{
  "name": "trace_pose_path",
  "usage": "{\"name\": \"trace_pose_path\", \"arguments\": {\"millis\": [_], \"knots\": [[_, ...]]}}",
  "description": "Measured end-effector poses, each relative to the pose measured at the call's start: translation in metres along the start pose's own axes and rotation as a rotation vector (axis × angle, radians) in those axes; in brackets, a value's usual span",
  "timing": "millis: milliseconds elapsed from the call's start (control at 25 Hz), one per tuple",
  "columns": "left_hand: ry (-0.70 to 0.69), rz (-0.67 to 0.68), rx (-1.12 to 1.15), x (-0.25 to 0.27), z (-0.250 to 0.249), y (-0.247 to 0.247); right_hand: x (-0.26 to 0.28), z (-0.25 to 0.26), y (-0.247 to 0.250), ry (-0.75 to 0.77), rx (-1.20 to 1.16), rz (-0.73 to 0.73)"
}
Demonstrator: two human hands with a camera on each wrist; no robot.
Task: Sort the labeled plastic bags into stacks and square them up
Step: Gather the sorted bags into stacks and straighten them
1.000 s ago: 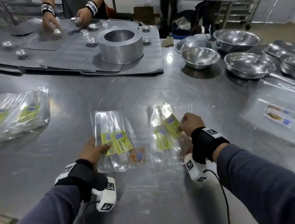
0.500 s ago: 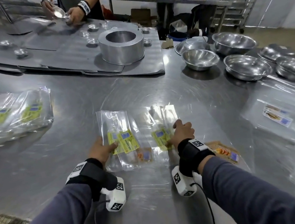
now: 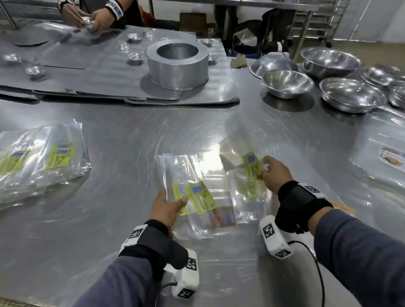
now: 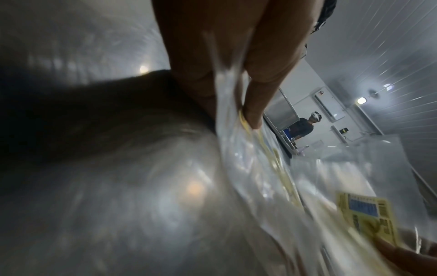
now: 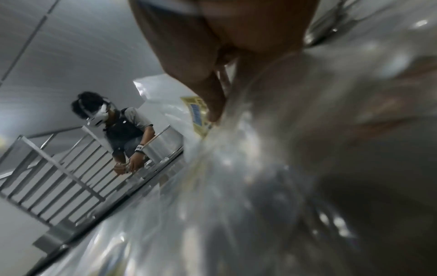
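Observation:
Clear plastic bags with yellow-green labels lie in front of me on the steel table (image 3: pixel 121 162). My left hand (image 3: pixel 167 206) pinches the left edge of a small stack of bags (image 3: pixel 196 197); the left wrist view shows the thumb pressing the bags (image 4: pixel 238 130) against the fingers. My right hand (image 3: pixel 272 173) pinches one labeled bag (image 3: pixel 251 168) by its label and holds it lifted above a second small pile (image 3: pixel 249 198); in the right wrist view the thumb sits on that bag's label (image 5: pixel 196 114). A larger stack of the same bags (image 3: pixel 28 165) lies at the far left.
Big clear bags with differently coloured labels (image 3: pixel 399 158) lie at the right. Several steel bowls (image 3: pixel 286 83) stand at the back right. A round metal pan (image 3: pixel 178 65) rests on grey sheets beyond. Another person (image 3: pixel 102 13) works with small tins across the table.
My right hand has moved up and to the right, lifting one labeled bag off the right pile. My left hand keeps its hold on the left stack.

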State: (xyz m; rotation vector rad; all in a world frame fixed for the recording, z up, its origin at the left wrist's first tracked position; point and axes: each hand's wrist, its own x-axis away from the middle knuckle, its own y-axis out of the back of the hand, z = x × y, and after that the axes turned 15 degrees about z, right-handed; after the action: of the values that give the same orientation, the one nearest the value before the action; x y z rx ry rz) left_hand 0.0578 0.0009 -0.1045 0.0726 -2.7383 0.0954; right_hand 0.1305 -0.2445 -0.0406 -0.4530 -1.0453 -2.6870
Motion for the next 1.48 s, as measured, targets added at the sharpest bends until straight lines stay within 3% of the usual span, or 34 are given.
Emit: {"name": "trace_pose_path", "arguments": {"millis": [160, 240, 440, 680, 880, 1040, 1160, 1360, 1480], "knots": [[0.038, 0.029, 0.031, 0.002, -0.002, 0.0, -0.009, 0.007, -0.009, 0.044, -0.425, 0.084], [0.044, 0.076, 0.056, 0.008, -0.007, 0.001, -0.015, 0.013, -0.015, 0.051, -0.525, 0.154], [-0.035, -0.001, 0.036, 0.02, -0.033, 0.03, -0.029, 0.046, -0.035, 0.175, -0.673, 0.313], [-0.087, -0.129, 0.007, 0.027, -0.057, 0.114, -0.035, 0.1, -0.089, 0.232, -0.575, 0.425], [-0.161, -0.226, -0.073, 0.021, -0.086, 0.198, -0.055, 0.174, -0.143, 0.279, -0.525, 0.455], [-0.192, -0.266, -0.161, 0.011, -0.115, 0.292, -0.071, 0.248, -0.21, 0.274, -0.523, 0.479], [-0.162, -0.29, -0.219, -0.002, -0.129, 0.356, -0.087, 0.294, -0.261, 0.25, -0.504, 0.464], [-0.066, -0.316, -0.411, -0.021, -0.123, 0.415, -0.109, 0.325, -0.321, 0.218, -0.341, 0.417], [0.143, -0.351, -0.671, -0.032, -0.112, 0.434, -0.114, 0.328, -0.333, 0.161, -0.138, 0.344]]}}
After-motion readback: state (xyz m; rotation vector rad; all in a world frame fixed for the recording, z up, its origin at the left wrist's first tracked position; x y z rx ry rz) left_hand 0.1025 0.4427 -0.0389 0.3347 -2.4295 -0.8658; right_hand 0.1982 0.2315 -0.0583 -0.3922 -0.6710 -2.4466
